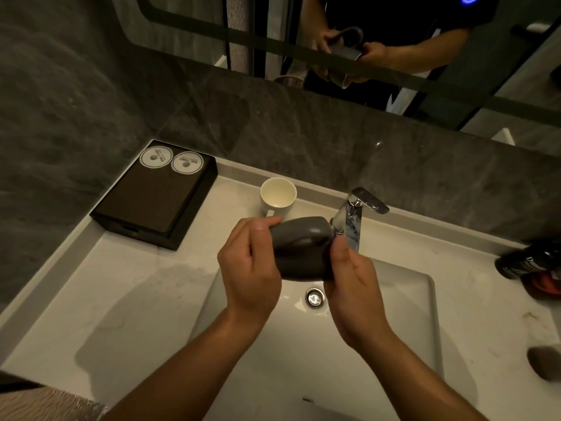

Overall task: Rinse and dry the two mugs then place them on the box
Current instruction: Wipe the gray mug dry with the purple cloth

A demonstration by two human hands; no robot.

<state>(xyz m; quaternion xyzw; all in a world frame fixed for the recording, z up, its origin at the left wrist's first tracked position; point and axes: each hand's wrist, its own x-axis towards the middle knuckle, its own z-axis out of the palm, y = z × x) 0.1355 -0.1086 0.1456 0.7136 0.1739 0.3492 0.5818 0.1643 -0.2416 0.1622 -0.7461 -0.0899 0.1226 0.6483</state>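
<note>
A dark grey mug point(299, 247) lies on its side in the air above the white sink basin point(403, 314). My left hand point(250, 268) grips its left end and my right hand point(353, 287) grips its right end. Its mouth faces right, towards the chrome tap point(353, 220). A white mug point(277, 196) stands upright on the counter behind my hands, left of the tap. The dark box point(151, 196) sits at the counter's back left corner, with two round white paper coasters point(171, 161) on top.
The drain point(314, 297) lies in the basin below my hands. A dark bottle point(528, 264) lies at the right edge of the counter, with a grey rounded object point(545, 361) nearer. A mirror point(364, 41) above reflects the person's hands.
</note>
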